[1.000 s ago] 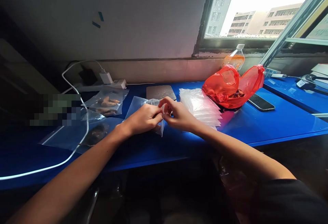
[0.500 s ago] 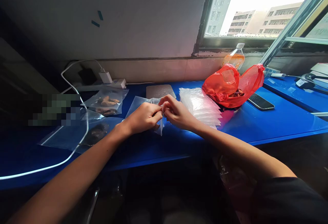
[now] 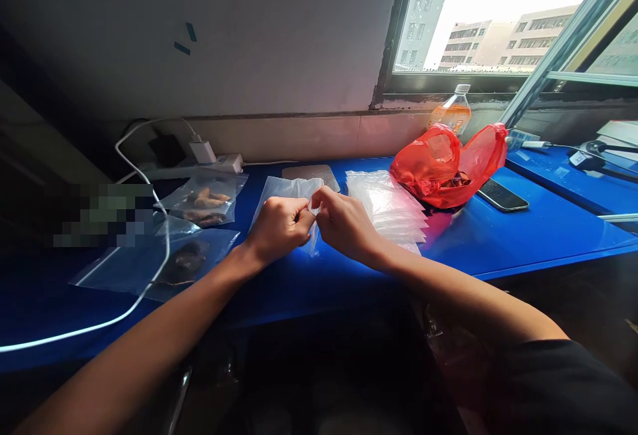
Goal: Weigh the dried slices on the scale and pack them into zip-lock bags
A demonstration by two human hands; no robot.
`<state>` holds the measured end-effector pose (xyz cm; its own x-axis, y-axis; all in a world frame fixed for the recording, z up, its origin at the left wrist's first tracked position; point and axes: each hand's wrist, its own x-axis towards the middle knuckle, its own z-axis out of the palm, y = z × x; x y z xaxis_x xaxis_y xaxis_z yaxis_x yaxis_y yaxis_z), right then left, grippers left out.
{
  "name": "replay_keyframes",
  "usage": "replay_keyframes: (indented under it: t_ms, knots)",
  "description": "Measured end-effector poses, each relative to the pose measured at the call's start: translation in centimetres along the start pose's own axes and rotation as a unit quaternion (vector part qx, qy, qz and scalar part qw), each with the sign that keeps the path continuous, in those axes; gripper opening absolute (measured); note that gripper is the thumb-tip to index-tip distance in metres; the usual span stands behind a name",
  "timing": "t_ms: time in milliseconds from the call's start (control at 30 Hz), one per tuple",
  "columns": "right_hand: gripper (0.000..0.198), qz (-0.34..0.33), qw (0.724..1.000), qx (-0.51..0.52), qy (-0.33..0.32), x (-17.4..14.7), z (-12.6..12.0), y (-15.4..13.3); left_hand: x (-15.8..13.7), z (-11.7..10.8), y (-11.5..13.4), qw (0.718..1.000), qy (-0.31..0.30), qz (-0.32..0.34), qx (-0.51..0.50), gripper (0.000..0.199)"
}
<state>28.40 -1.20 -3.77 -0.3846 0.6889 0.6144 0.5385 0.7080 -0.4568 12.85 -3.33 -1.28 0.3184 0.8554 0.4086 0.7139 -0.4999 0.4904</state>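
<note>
A clear plastic bag (image 3: 285, 189) is pinched between my two hands above the blue table. My left hand (image 3: 280, 224) is closed on its near edge, knuckles up. Right beside it, almost touching, my right hand (image 3: 346, 224) has its fingers curled on the same edge. The fingertips partly hide each other, and a fold of the bag hangs below them. Behind the hands lies a flat grey plate-like object (image 3: 312, 174), partly covered. A fanned stack of clear plastic bags (image 3: 381, 206) lies just right of my right hand.
Filled clear bags (image 3: 207, 197) and another bag with a dark item (image 3: 189, 256) lie at the left, crossed by a white cable (image 3: 167, 242). At the right are a red plastic bag (image 3: 433, 169), a phone (image 3: 503, 194) and an orange drink bottle (image 3: 453, 113).
My hands have turned slightly and drawn closer around the bag's edge. The bag now stands up more behind my left hand. The view has shifted a little.
</note>
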Motion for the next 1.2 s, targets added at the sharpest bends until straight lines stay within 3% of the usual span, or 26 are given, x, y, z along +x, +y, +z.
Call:
replay_keyframes:
  t_ms: [167,300,433,567,633,700,800,867,933,1033,1133,1200]
  knots:
    - [0.032,0.047,0.993,-0.094,-0.054,0.0,-0.5,-0.3,0.0,-0.2,-0.3,0.996,0.038,0.039,0.073,0.031]
    - [0.034,0.039,0.991,-0.109,-0.071,0.0,-0.5,-0.4,0.1,-0.4,-0.5,0.991,0.045,0.062,0.112,0.030]
    - [0.061,0.038,0.989,-0.112,-0.088,0.0,-0.7,-0.1,0.0,-0.6,-0.6,0.987,0.059,0.081,0.129,0.030]
    - [0.092,-0.013,0.989,-0.077,-0.129,-0.1,-1.0,0.7,0.1,-0.9,-0.8,0.988,0.057,0.088,0.113,0.025]
    - [0.090,-0.032,0.989,-0.055,-0.135,-0.2,-1.3,1.0,0.1,-1.2,-1.0,0.986,0.077,0.116,0.094,0.024]
    - [0.085,-0.053,0.990,-0.023,-0.130,-0.1,-1.7,1.2,0.1,-1.5,-1.3,0.980,0.071,0.164,0.087,0.052]
    - [0.079,-0.085,0.988,0.028,-0.123,0.0,-2.4,1.3,0.1,-2.0,-1.7,0.968,-0.029,0.227,0.099,0.100]
    - [0.072,-0.098,0.987,0.039,-0.119,0.0,-2.5,1.5,0.0,-2.0,-1.7,0.958,-0.085,0.246,0.118,0.110]
    - [0.065,-0.104,0.987,0.040,-0.118,0.0,-2.3,1.7,-0.1,-2.0,-1.6,0.954,-0.093,0.243,0.148,0.108]
    - [0.052,-0.098,0.984,0.078,-0.128,-0.1,-1.8,1.6,-0.3,-2.0,-1.4,0.953,-0.052,0.230,0.189,0.096]
    - [0.039,-0.053,0.969,0.201,-0.132,0.2,-2.0,0.8,-0.4,-2.2,-1.5,0.955,0.008,0.242,0.172,0.081]
    - [0.032,-0.003,0.942,0.321,-0.103,0.6,-2.3,0.2,-0.2,-2.4,-1.5,0.961,0.066,0.247,0.109,0.075]
